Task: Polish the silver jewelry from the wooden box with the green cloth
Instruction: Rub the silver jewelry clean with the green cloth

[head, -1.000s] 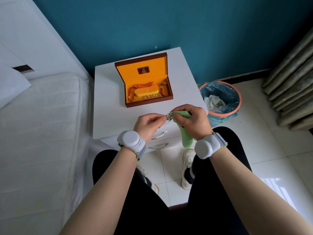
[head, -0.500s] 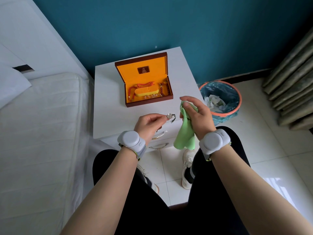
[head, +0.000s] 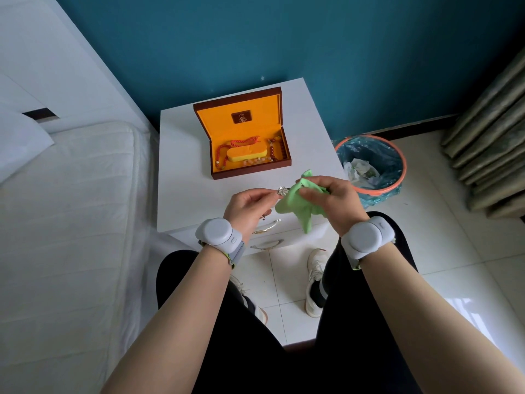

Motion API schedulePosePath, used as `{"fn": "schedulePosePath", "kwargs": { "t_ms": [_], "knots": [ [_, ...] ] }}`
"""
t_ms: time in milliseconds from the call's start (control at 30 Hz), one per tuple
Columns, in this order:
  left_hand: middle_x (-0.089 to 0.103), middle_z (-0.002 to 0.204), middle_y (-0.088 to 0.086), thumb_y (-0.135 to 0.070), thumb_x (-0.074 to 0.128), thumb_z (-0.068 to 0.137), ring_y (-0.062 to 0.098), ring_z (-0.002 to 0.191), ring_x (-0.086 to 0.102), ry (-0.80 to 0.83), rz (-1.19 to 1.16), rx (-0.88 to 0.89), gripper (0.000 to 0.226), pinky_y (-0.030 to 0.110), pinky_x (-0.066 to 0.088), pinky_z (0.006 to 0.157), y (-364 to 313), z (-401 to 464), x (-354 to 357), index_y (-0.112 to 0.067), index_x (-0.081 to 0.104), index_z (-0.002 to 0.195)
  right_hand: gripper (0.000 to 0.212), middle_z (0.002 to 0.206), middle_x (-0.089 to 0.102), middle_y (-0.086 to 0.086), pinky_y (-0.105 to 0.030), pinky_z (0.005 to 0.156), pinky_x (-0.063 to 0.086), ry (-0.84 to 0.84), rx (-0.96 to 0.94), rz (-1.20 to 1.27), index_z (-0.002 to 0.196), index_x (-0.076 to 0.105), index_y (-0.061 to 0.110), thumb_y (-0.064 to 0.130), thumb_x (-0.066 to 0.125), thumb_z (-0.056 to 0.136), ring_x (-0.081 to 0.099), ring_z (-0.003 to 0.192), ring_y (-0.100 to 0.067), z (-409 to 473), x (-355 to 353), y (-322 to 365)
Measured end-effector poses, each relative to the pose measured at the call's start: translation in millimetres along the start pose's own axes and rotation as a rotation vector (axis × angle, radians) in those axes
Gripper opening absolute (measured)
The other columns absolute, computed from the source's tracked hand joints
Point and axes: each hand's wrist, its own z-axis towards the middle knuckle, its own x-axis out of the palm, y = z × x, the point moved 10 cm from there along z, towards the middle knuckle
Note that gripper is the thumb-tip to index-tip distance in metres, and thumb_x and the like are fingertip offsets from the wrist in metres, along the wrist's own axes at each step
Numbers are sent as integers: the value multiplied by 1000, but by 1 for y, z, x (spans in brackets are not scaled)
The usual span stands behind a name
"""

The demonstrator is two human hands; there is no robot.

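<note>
My left hand point(head: 250, 206) pinches a silver bracelet point(head: 282, 190) with a flower-shaped ornament, held above the nightstand's front edge. My right hand point(head: 333, 196) grips the green cloth point(head: 298, 204), which is pressed against the bracelet's right side and hides most of the band. Behind the hands the wooden box point(head: 250, 169) stands open on the white nightstand point(head: 181, 166). Its lining is orange and it holds red and amber bead strings around a yellow cushion.
A bed with a white mattress point(head: 71, 223) lies to the left. An orange-rimmed waste bin point(head: 397, 177) with a blue bag stands on the tiled floor right of the nightstand. Curtains point(head: 494, 132) hang at the far right. My knees and shoes are below the drawers.
My right hand had lifted the cloth away from the bracelet half a second ago; it has come back left and pressed the cloth onto the bracelet again. The left hand stayed put.
</note>
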Motion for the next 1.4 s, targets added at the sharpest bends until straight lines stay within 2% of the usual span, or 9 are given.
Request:
{"fn": "schedulePosePath", "kwargs": {
  "t_ms": [167,367,500,600,733,900,1033,1233,1400],
  "knots": [
    [57,50,-11,-13,64,83,10,57,47,-4,-2,-3,18,36,45,78,1,1,-2,-25,74,73,9,118,53,6,-6,76,43,-58,-111,-63,81,65,14,6,64,85,53,100,-4,2,-7,10],
    [60,52,-14,-11,61,85,2,52,49,5,15,8,25,35,47,79,-1,0,2,-27,73,71,12,74,59,4,-14,57,45,-75,-92,-90,78,58,21,19,65,87,54,65,-8,0,-8,7],
    [60,53,-14,-14,62,83,7,56,48,0,5,18,23,36,46,79,-3,0,2,-28,74,71,20,82,69,1,-29,67,49,-46,-47,28,66,62,15,11,63,85,60,76,-16,-1,-2,3],
    [56,50,-13,-19,63,81,14,62,46,-1,3,19,16,37,46,80,-5,0,0,-27,75,73,34,82,74,0,-30,66,51,-48,-26,186,52,57,14,0,56,83,62,74,-16,-1,-3,0],
    [54,50,-11,-27,63,74,17,66,49,-4,-6,21,12,39,47,82,-6,0,0,-29,75,73,26,66,70,-4,-33,63,54,-39,-7,310,62,51,8,6,60,87,69,72,-20,-1,-2,1],
    [57,50,-12,-14,60,84,24,78,49,15,-13,45,24,41,46,83,-7,-1,3,-29,75,72,18,71,62,-2,-35,64,46,-52,-61,143,76,61,12,20,57,92,59,68,-18,-3,-4,10],
    [59,51,-13,-15,61,81,18,67,48,21,-16,38,21,39,45,81,-7,0,3,-27,74,70,8,75,65,4,-20,65,50,5,-116,64,82,68,18,12,65,86,61,67,-5,-4,0,18],
    [58,50,-14,-9,61,86,7,57,50,25,32,25,24,40,48,83,-7,0,4,-26,73,75,14,75,67,6,-20,62,52,71,-143,-24,81,69,24,10,72,80,63,65,-4,-2,9,24],
    [58,49,-14,-8,60,86,4,55,50,29,52,12,14,39,48,82,-6,0,5,-17,70,82,11,92,64,-2,-32,80,52,115,-221,-140,86,69,19,9,70,82,61,82,-14,-2,14,31]
  ]
}}
